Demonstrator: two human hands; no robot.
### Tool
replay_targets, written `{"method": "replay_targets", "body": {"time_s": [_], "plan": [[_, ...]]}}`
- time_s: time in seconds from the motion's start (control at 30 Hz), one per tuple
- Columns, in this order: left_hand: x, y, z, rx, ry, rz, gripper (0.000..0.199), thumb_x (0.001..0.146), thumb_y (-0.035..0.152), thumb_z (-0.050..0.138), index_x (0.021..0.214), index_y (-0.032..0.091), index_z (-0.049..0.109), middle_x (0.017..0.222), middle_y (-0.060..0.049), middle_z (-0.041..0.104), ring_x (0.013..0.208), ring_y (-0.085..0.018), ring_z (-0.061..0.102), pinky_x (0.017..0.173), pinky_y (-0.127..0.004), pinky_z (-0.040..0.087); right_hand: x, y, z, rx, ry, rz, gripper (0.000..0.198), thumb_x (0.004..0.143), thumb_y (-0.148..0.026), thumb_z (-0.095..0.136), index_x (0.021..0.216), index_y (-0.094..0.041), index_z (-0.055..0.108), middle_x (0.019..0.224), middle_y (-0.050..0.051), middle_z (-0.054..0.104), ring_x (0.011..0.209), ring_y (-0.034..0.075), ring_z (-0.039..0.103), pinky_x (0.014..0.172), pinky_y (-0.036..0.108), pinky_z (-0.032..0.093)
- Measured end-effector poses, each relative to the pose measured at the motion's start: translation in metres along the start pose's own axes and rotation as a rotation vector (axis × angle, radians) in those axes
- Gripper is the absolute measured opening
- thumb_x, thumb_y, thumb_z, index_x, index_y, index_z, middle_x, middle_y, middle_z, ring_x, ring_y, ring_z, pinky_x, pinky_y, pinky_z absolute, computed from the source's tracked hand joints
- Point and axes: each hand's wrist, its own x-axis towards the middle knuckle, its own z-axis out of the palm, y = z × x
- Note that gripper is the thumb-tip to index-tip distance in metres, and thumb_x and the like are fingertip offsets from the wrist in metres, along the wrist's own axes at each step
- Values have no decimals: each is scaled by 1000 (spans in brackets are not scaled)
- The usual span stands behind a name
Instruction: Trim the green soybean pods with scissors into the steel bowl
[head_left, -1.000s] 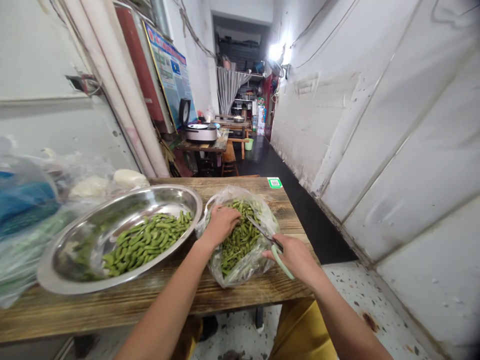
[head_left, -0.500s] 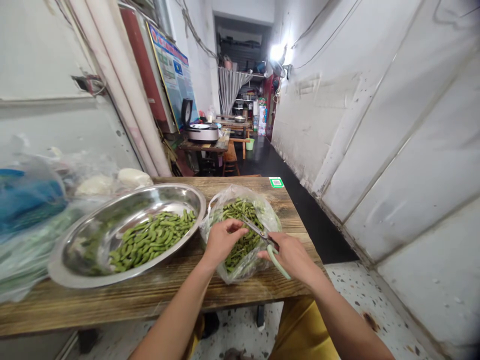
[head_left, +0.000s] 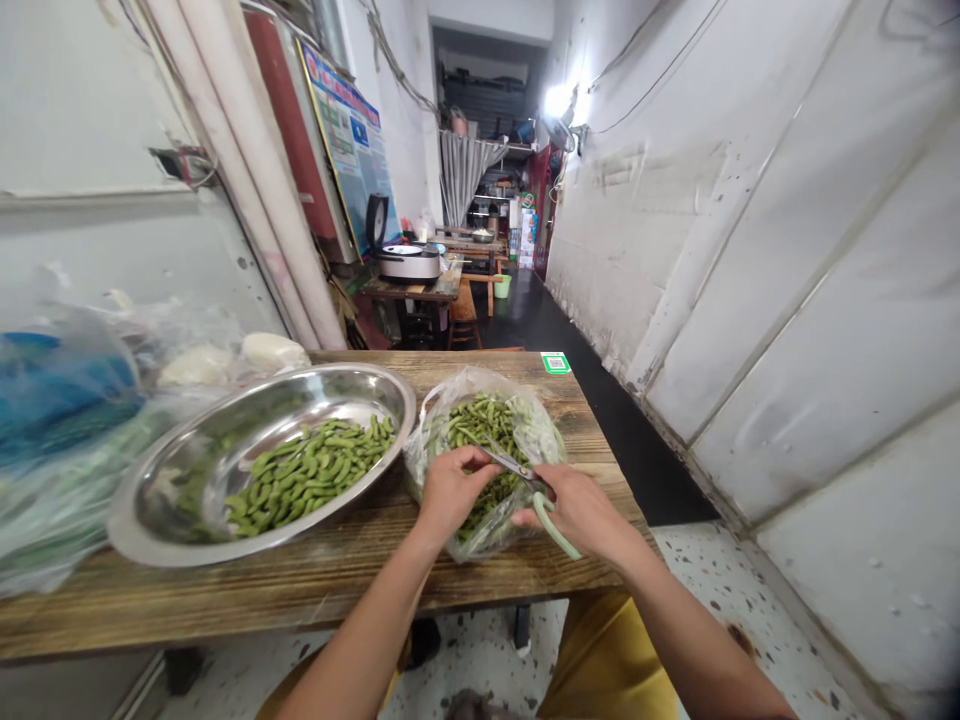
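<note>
My right hand [head_left: 581,508] grips a pair of scissors [head_left: 553,525] with pale green handles, blades pointing left over the bag. The fingers of my left hand [head_left: 452,492] are pinched together at the blade tips. They hold what looks like a green edamame pod [head_left: 468,436], mostly covered by the fingers. Below both hands, a clear plastic bag [head_left: 541,412] stands open, full of edamame pods [head_left: 491,412]. Left of it is a large oval steel basin [head_left: 405,412] with a heap of pods [head_left: 311,470] inside.
Plastic bags [head_left: 67,420] with blue and green contents crowd the left of the wooden table [head_left: 337,590]. A green QR-code card [head_left: 556,363] lies at the far right corner. Beyond stand a rice cooker [head_left: 409,263] and other tables. A white wall [head_left: 750,250] runs along the right.
My left fingers have closed into a pinch and shifted slightly right, nearer the scissors. The right hand keeps its hold on the scissors. The whole view has shifted slightly.
</note>
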Motion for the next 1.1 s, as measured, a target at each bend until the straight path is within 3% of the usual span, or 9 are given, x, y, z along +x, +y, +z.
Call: {"method": "replay_targets", "body": {"time_s": [0.17, 0.27, 0.37, 0.47, 0.57, 0.97, 1.1], "plan": [[-1, -11, 3, -4, -9, -47, 12, 64, 28, 71, 61, 18, 66, 59, 2, 63, 57, -13, 53, 58, -24, 41, 1, 2, 1, -18, -22, 18, 40, 83, -56, 55, 85, -17, 64, 75, 6, 65, 68, 18, 59, 58, 24, 31], [0, -18, 4, -99, 26, -126, 14, 63, 30, 74, 69, 18, 69, 65, 1, 66, 60, -13, 55, 59, -24, 43, 2, 4, 1, -23, -21, 32, 37, 83, -54, 57, 87, -17, 64, 78, 6, 67, 73, 20, 61, 60, 25, 32], [1, -17, 2, -371, 135, -289, 23, 61, 31, 78, 76, 16, 70, 69, -1, 66, 60, -11, 56, 56, -21, 44, 1, 2, 0, 2, 14, 50, 37, 82, -52, 59, 96, -18, 62, 89, 7, 67, 78, 20, 61, 63, 25, 35], [2, -9, -2, -779, 114, -468, 22, 62, 27, 80, 70, 13, 64, 61, 1, 60, 56, -7, 55, 52, -16, 46, -3, -1, 0, 30, 31, 40, 43, 80, -52, 62, 106, -18, 59, 95, 8, 64, 81, 19, 60, 66, 25, 37], [1, -1, -3, -997, 117, -577, 18, 69, 17, 76, 66, 13, 59, 60, 2, 59, 57, -6, 58, 55, -13, 50, -6, -5, 3, 32, 47, -4, 48, 79, -54, 62, 109, -17, 58, 96, 9, 62, 82, 20, 59, 68, 26, 39], [-7, 12, 1, -1095, 206, -572, 16, 77, 4, 64, 66, 13, 58, 64, 0, 64, 56, -7, 61, 53, -15, 53, -5, -9, 10, -34, 94, -34, 53, 80, -58, 58, 112, -16, 57, 95, 10, 62, 79, 21, 59, 67, 27, 40], [-8, 10, 2, -1099, 218, -579, 19, 79, 5, 63, 63, 13, 56, 63, -1, 64, 56, -7, 61, 54, -14, 53, -6, -11, 10, -11, 87, -42, 46, 83, -56, 55, 103, -16, 60, 90, 9, 64, 76, 19, 59, 66, 26, 39]]}}
